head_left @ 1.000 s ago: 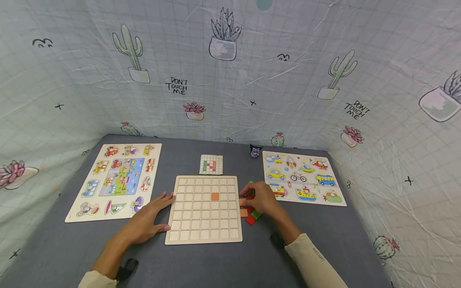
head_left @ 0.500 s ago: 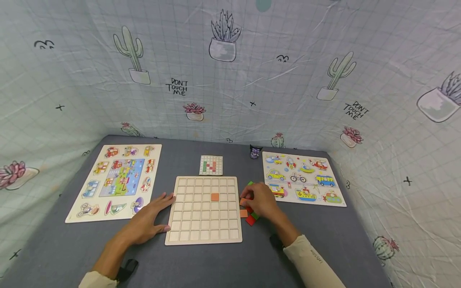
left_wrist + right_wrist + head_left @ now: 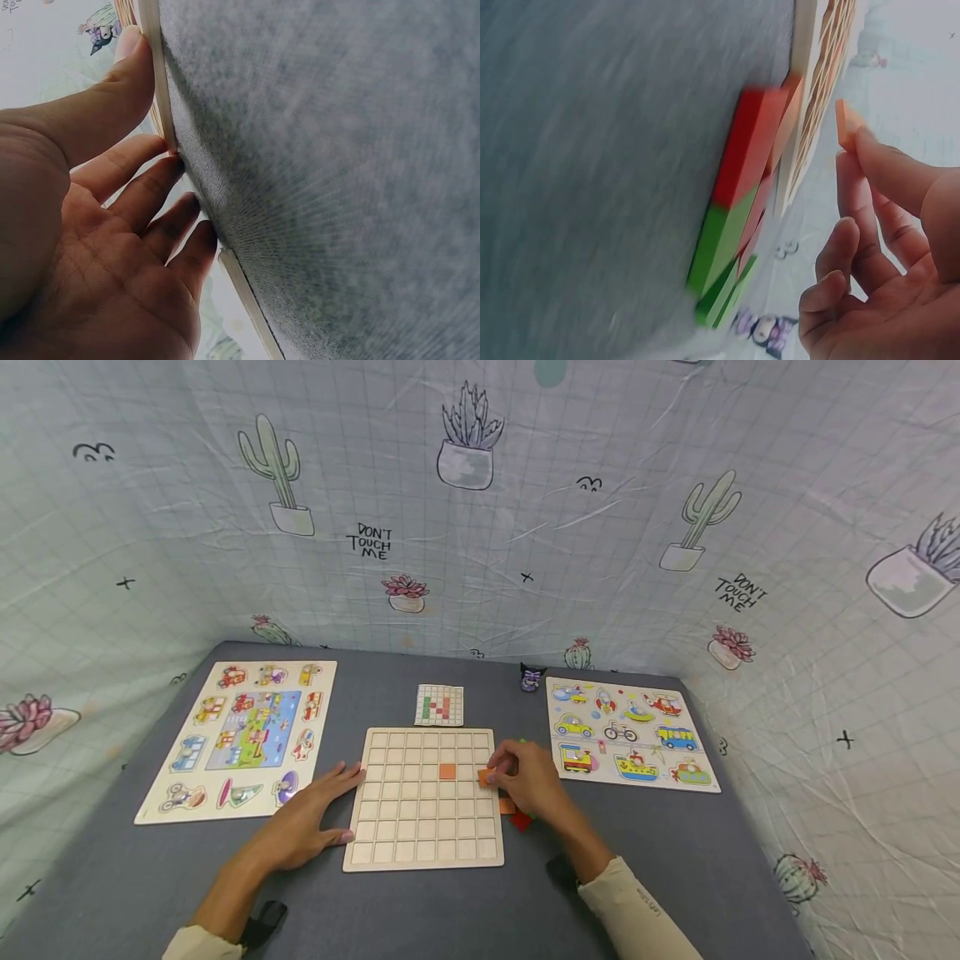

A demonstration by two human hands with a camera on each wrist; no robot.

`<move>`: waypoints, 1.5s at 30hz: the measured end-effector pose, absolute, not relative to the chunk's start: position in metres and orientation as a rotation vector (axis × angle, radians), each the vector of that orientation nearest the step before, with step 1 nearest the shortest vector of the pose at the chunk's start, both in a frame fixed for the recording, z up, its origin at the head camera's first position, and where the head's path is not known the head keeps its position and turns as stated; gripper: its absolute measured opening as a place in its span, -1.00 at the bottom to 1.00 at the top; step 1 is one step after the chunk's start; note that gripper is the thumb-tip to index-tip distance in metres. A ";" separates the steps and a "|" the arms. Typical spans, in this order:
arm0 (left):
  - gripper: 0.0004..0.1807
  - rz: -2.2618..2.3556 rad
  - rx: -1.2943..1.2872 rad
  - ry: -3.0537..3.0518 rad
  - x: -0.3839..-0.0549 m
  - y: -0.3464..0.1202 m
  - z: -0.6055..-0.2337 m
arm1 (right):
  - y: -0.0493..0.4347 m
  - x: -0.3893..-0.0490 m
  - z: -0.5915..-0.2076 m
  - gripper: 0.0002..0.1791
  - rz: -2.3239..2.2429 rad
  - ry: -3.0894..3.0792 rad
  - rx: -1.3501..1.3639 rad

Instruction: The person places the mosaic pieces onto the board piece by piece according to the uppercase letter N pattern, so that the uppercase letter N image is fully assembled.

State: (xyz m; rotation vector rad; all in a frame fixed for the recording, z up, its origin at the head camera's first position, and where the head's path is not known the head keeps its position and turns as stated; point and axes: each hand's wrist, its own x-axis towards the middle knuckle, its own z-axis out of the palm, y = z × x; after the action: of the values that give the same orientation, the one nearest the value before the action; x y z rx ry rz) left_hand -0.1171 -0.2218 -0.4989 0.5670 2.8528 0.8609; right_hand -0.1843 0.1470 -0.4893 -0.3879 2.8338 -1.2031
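Observation:
A pale wooden grid board (image 3: 407, 827) lies in the middle of the table, with one orange tile (image 3: 447, 772) set in a cell of its upper right part. Between thumb and fingers, my right hand (image 3: 531, 779) pinches another orange tile (image 3: 847, 124), held over the board's right edge. The right wrist view shows that tile raised above the board. My left hand (image 3: 303, 818) rests at the board's left edge, its thumb and fingertips touching the rim. Beside the board's right edge lie loose tiles, among them a red one (image 3: 748, 142) and a green one (image 3: 724, 244), partly hidden by my right hand in the head view.
A small card (image 3: 439, 705) with a coloured grid pattern lies just behind the board. A picture puzzle (image 3: 255, 731) lies at the left, a vehicle puzzle (image 3: 630, 733) at the right. A small dark figurine (image 3: 532, 677) stands near the back edge.
My right hand has lifted an orange tile from the loose pile and moved left with it, over the board's right edge. My left hand has stayed in place.

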 end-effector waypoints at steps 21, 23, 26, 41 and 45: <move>-0.02 0.855 0.567 2.858 -0.118 -0.220 -0.498 | 0.097 -0.186 -0.492 -0.77 -1.077 2.847 -0.472; -0.02 0.854 0.568 2.860 -0.118 -0.219 -0.498 | 0.094 -0.186 -0.492 -0.77 -1.057 2.863 -0.473; -0.02 0.857 0.573 2.863 -0.118 -0.219 -0.498 | 0.091 -0.186 -0.492 -0.77 -1.024 2.879 -0.479; -0.03 0.862 0.584 2.858 -0.117 -0.221 -0.498 | 0.102 -0.187 -0.492 -0.92 -1.145 2.725 -0.485; -0.03 0.863 0.578 2.858 -0.116 -0.221 -0.497 | 0.116 -0.188 -0.487 -0.95 -1.219 2.735 -0.478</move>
State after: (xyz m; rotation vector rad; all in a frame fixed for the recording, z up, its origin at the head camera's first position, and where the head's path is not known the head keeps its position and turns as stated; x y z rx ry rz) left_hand -0.1164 -0.2213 -0.4972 0.5781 2.8579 0.8629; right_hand -0.1879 0.1162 -0.4874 -0.4783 2.7354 -1.2195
